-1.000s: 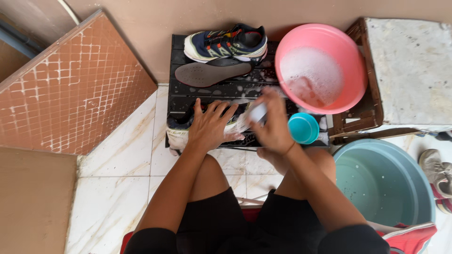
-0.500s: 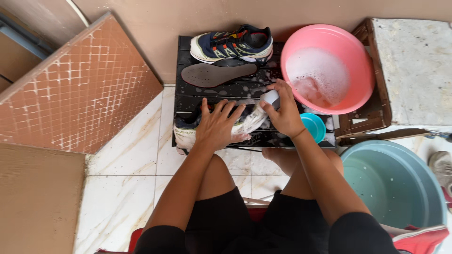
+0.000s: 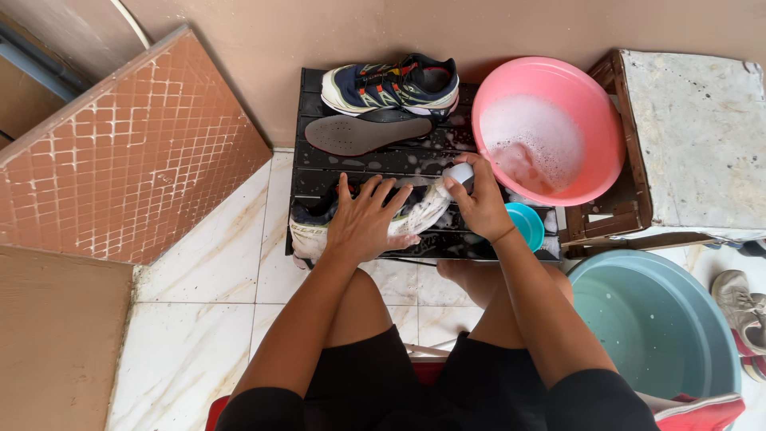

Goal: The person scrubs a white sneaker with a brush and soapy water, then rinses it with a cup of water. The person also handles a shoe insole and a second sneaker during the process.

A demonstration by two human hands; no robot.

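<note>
Grey tub (image 3: 650,327), near right. Pink basin (image 3: 550,124) of suds, far right. Black slatted rack (image 3: 315,172), centre, bearing all shoes. Clean shoe (image 3: 391,84), far edge; insole (image 3: 363,133) just nearer. Soapy shoe (image 3: 359,219), near edge, pinned under left hand (image 3: 365,223), fingers spread wide. Right hand (image 3: 479,203) closed around white brush (image 3: 457,173) at the shoe's right end. Small teal cup (image 3: 528,223), beside right wrist.

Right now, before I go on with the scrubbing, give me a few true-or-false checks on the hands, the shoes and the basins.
1. The left hand presses flat on the soapy shoe. True.
2. The right hand is empty. False: its grip holds a small white brush or sponge; which one is unclear.
3. The pink basin holds foamy water. True.
4. The dark insole lies inside the pink basin. False: it lies on the black rack, beside the blue shoe.
</note>
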